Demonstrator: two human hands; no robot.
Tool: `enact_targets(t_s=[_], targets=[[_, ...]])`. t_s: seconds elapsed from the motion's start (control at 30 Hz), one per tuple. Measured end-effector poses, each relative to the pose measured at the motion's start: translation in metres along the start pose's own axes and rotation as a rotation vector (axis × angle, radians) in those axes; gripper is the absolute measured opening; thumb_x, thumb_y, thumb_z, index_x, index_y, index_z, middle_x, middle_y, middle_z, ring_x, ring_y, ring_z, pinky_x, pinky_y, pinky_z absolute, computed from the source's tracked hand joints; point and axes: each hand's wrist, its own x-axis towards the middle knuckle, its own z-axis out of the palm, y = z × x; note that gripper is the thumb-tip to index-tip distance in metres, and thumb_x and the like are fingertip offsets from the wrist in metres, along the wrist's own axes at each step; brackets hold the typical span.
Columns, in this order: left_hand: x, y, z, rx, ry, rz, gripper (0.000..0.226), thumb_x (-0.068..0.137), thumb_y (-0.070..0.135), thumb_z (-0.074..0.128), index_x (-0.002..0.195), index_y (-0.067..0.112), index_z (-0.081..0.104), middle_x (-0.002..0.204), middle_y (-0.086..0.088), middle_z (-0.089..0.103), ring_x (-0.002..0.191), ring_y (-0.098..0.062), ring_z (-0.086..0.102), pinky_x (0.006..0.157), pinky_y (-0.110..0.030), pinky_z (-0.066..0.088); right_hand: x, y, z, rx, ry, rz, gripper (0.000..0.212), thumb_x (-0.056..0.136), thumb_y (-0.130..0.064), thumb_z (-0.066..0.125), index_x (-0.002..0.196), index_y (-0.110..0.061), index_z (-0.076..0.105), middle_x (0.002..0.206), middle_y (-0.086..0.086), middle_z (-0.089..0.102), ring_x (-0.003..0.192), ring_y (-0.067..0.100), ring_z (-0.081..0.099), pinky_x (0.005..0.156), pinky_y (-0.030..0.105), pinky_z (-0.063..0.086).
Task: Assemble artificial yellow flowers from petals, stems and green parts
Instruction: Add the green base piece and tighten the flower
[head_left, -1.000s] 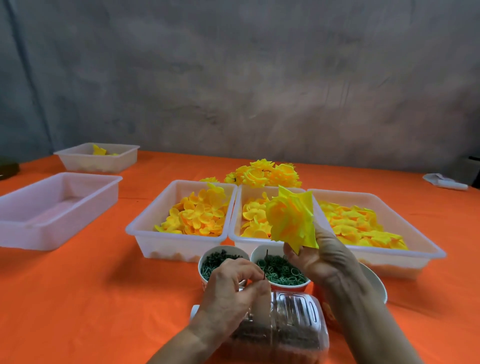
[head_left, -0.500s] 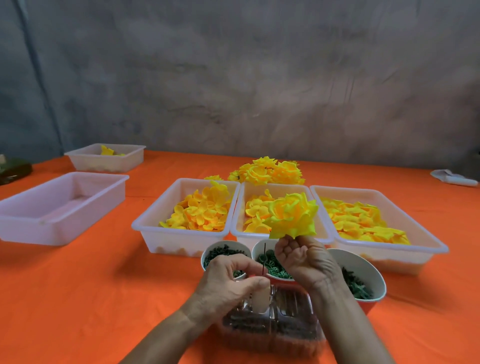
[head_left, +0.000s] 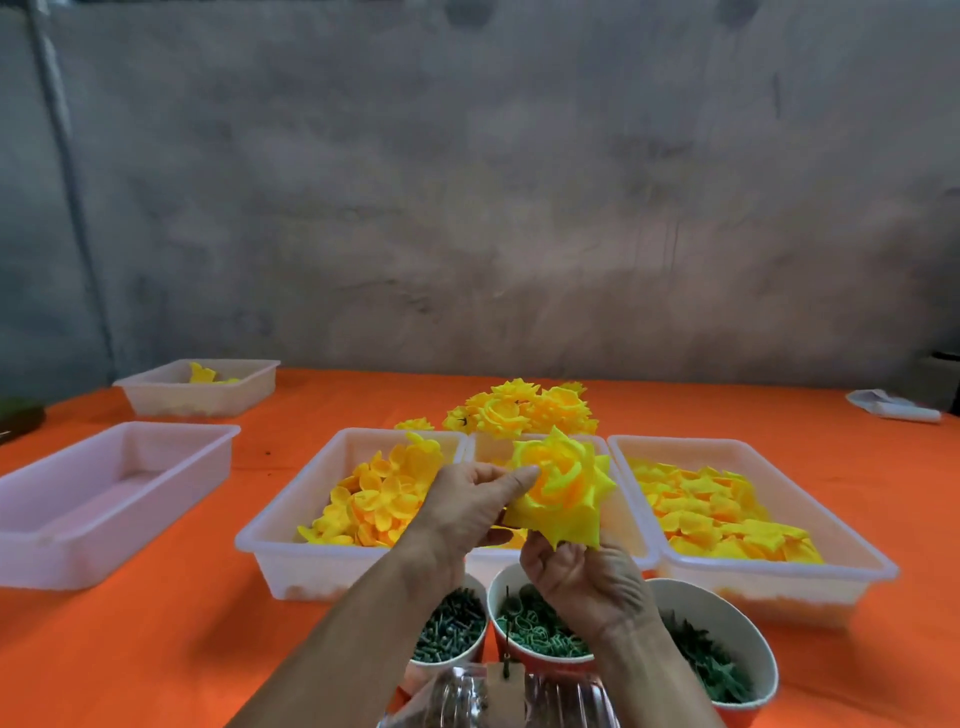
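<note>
A yellow flower (head_left: 563, 493) of layered petals is held up above the middle tray. My right hand (head_left: 584, 582) grips it from below at its base. My left hand (head_left: 470, 501) pinches its left edge with thumb and fingers. Three white trays stand behind: the left tray (head_left: 291, 530) and right tray (head_left: 831, 535) hold loose yellow petals, the middle tray (head_left: 631, 525) is mostly hidden by the flower. A pile of finished yellow flowers (head_left: 519, 413) lies beyond them. Three cups of green parts (head_left: 452, 631) (head_left: 540, 629) (head_left: 717, 660) stand in front.
An empty white tray (head_left: 104, 493) sits at the left, a smaller tray (head_left: 202, 387) with a few petals behind it. A clear plastic box (head_left: 498, 696) lies at the bottom edge. A white object (head_left: 891, 408) rests far right on the orange table.
My left hand rose from the clear box to the flower's left edge. The flower turned so its face shows, and my right hand lifted it higher over the middle tray.
</note>
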Motion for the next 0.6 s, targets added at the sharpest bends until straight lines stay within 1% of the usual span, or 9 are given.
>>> enact_targets(t_s=[0.03, 0.07, 0.13, 0.23, 0.3, 0.4, 0.47, 0.53, 0.6], targets=[[0.003, 0.001, 0.001, -0.016, 0.017, 0.004, 0.025, 0.085, 0.029, 0.068, 0.093, 0.005, 0.067, 0.075, -0.002, 0.067, 0.062, -0.011, 0.061, 0.062, -0.025, 0.051, 0.000, -0.001, -0.002, -0.038, -0.012, -0.010, 0.027, 0.049, -0.013, 0.070, 0.074, -0.002, 0.073, 0.076, 0.013, 0.071, 0.053, 0.021, 0.063, 0.045, 0.026, 0.053], [0.005, 0.002, 0.002, -0.025, 0.030, 0.010, 0.020, 0.085, 0.025, 0.068, 0.091, 0.005, 0.066, 0.071, -0.001, 0.066, 0.057, -0.008, 0.060, 0.059, -0.024, 0.051, 0.000, -0.003, -0.005, -0.074, -0.018, -0.014, 0.023, 0.052, -0.013, 0.070, 0.072, -0.003, 0.073, 0.077, 0.013, 0.071, 0.054, 0.020, 0.064, 0.046, 0.026, 0.052], [0.008, 0.006, 0.000, -0.017, 0.045, 0.025, 0.019, 0.085, 0.019, 0.069, 0.092, 0.002, 0.067, 0.069, -0.001, 0.066, 0.052, -0.005, 0.059, 0.052, -0.022, 0.051, 0.000, -0.006, -0.008, -0.129, -0.030, -0.010, 0.016, 0.063, -0.013, 0.064, 0.071, -0.005, 0.074, 0.079, 0.013, 0.072, 0.055, 0.020, 0.066, 0.046, 0.026, 0.051], [0.011, 0.012, -0.005, 0.057, 0.036, 0.062, 0.024, 0.083, 0.017, 0.071, 0.099, 0.000, 0.067, 0.081, -0.006, 0.066, 0.055, -0.008, 0.056, 0.047, -0.020, 0.047, 0.001, -0.008, -0.009, -0.171, -0.044, 0.003, 0.020, 0.067, -0.010, 0.060, 0.083, -0.005, 0.069, 0.080, 0.014, 0.073, 0.057, 0.022, 0.068, 0.046, 0.029, 0.053], [0.013, 0.015, -0.008, 0.113, 0.015, 0.090, 0.025, 0.082, 0.016, 0.072, 0.102, 0.002, 0.067, 0.088, -0.009, 0.065, 0.059, -0.010, 0.055, 0.045, -0.020, 0.045, 0.000, -0.009, -0.008, -0.207, -0.046, -0.009, 0.019, 0.067, -0.009, 0.059, 0.084, -0.006, 0.067, 0.077, 0.013, 0.073, 0.057, 0.021, 0.069, 0.046, 0.029, 0.053], [0.016, 0.017, -0.014, 0.175, -0.038, 0.135, 0.028, 0.081, 0.013, 0.072, 0.106, 0.001, 0.067, 0.093, -0.016, 0.061, 0.062, -0.013, 0.051, 0.044, -0.019, 0.040, 0.001, -0.008, -0.006, -0.276, -0.054, -0.032, 0.016, 0.076, -0.010, 0.057, 0.089, -0.010, 0.066, 0.080, 0.009, 0.074, 0.061, 0.018, 0.069, 0.051, 0.029, 0.053], [0.017, 0.018, -0.019, 0.192, -0.093, 0.148, 0.022, 0.082, 0.011, 0.070, 0.102, 0.001, 0.069, 0.088, -0.015, 0.063, 0.058, -0.011, 0.051, 0.044, -0.018, 0.039, 0.004, -0.006, -0.007, -0.313, -0.063, -0.051, 0.016, 0.079, -0.010, 0.057, 0.092, -0.012, 0.066, 0.083, 0.008, 0.073, 0.064, 0.018, 0.069, 0.057, 0.031, 0.051], [0.017, 0.018, -0.025, 0.193, -0.130, 0.148, 0.012, 0.083, 0.010, 0.068, 0.094, 0.005, 0.071, 0.079, -0.008, 0.067, 0.054, -0.008, 0.053, 0.044, -0.018, 0.040, 0.006, -0.006, -0.008, -0.325, -0.095, -0.063, 0.018, 0.085, -0.010, 0.055, 0.094, -0.012, 0.070, 0.090, 0.011, 0.073, 0.068, 0.020, 0.069, 0.059, 0.031, 0.053], [0.017, 0.019, -0.030, 0.197, -0.142, 0.146, 0.006, 0.084, 0.009, 0.068, 0.088, 0.008, 0.072, 0.069, 0.000, 0.068, 0.052, -0.006, 0.054, 0.044, -0.018, 0.040, 0.009, -0.005, -0.009, -0.333, -0.151, -0.067, 0.023, 0.080, -0.008, 0.057, 0.098, -0.010, 0.072, 0.100, 0.015, 0.072, 0.076, 0.024, 0.070, 0.060, 0.033, 0.057]])
